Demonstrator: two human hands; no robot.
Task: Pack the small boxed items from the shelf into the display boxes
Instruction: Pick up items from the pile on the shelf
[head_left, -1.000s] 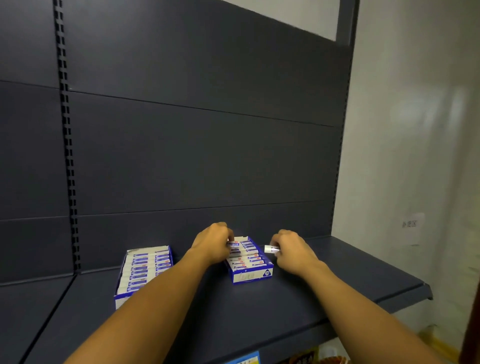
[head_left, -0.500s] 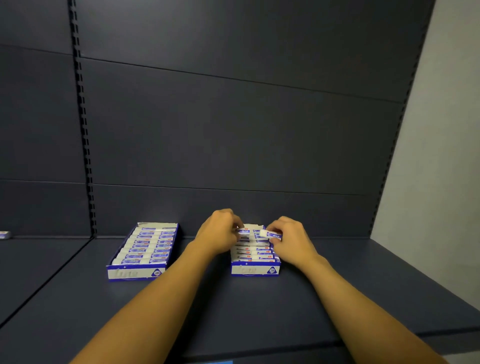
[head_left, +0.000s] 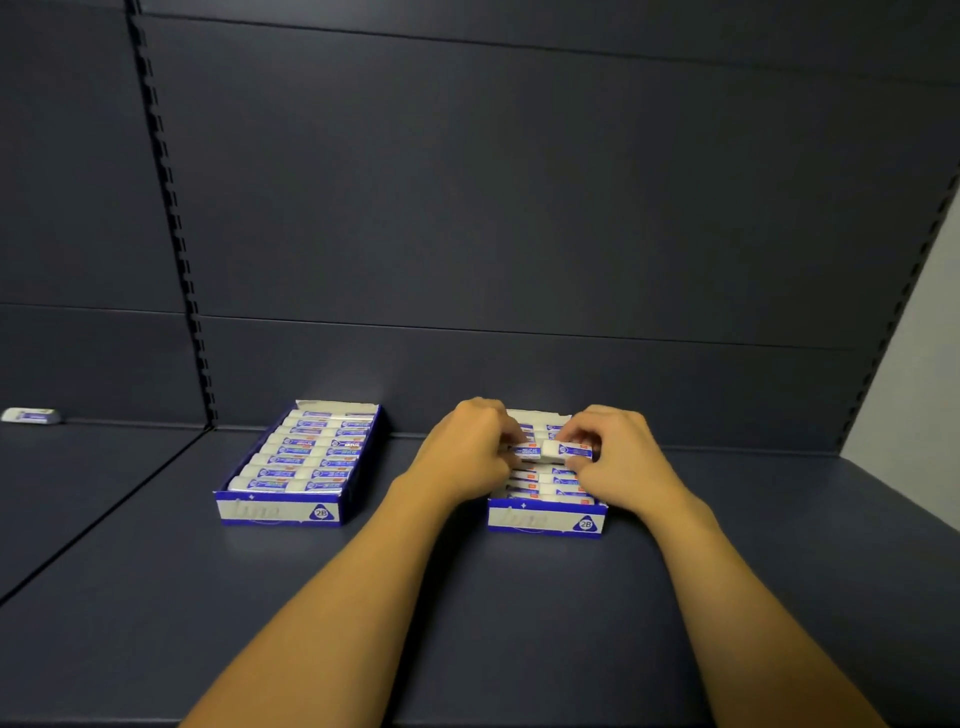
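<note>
Two blue-and-white display boxes stand on the dark shelf. The left display box (head_left: 280, 512) is packed with rows of small white-and-blue boxed items. Over the right display box (head_left: 545, 519), my left hand (head_left: 467, 452) curls its fingers on a small boxed item (head_left: 525, 451) in the rows. My right hand (head_left: 618, 457) pinches another small boxed item (head_left: 566, 450), held just above the rows beside the first one. One loose boxed item (head_left: 31, 415) lies far left on the neighbouring shelf. My hands hide the middle rows of the right box.
The dark shelf board (head_left: 467, 597) runs toward me in front of both boxes. A slotted upright (head_left: 171, 234) divides the back panel at left. A pale wall (head_left: 924, 364) borders the shelf on the right.
The view has tilted down and closer to the shelf. My right hand has brought its boxed item left, from beside the right box to above its rows, next to my left hand.
</note>
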